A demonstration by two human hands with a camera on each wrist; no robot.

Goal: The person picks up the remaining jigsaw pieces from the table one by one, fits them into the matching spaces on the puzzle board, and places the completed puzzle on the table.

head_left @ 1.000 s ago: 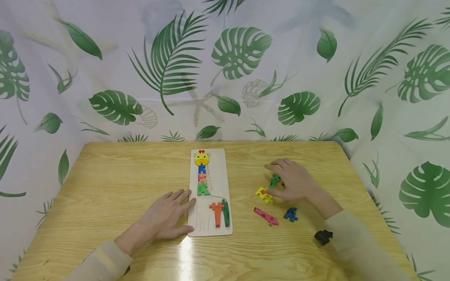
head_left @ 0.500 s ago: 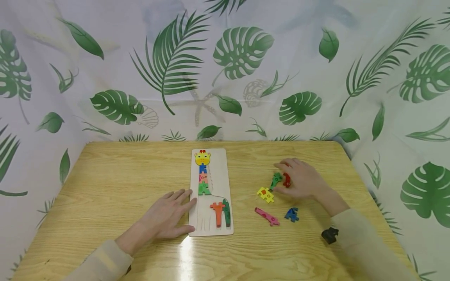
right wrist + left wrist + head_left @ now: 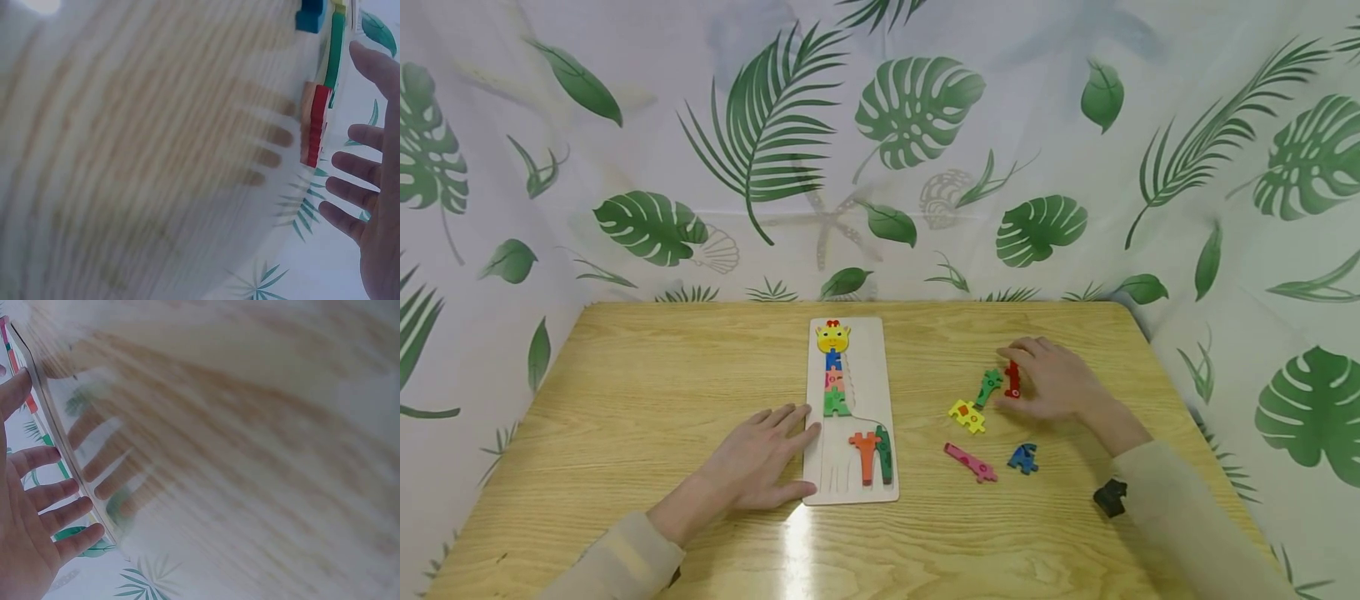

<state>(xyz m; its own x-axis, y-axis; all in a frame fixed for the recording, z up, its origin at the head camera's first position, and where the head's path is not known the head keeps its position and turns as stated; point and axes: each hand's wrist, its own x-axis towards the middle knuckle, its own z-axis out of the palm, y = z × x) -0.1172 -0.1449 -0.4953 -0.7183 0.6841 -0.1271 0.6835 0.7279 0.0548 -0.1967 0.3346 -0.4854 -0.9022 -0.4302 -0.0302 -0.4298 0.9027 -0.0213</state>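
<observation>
A pale wooden giraffe puzzle board lies on the table, with a yellow head, blue, pink and green neck pieces, and orange and dark green leg pieces set in it. My left hand rests against its left edge, fingers spread. To the right, my right hand hovers by a red puzzle piece; its fingers are apart from the piece in the right wrist view. Close by lie a green piece and a yellow piece. Nearer me are a pink piece and a blue piece.
The wooden table reaches back to a white curtain with green leaf prints, which also hangs at both sides. A black strap shows at the right sleeve.
My right hand has moved right, from over the green and yellow pieces to beside the red piece, uncovering these pieces. The left hand stays at the board's edge.
</observation>
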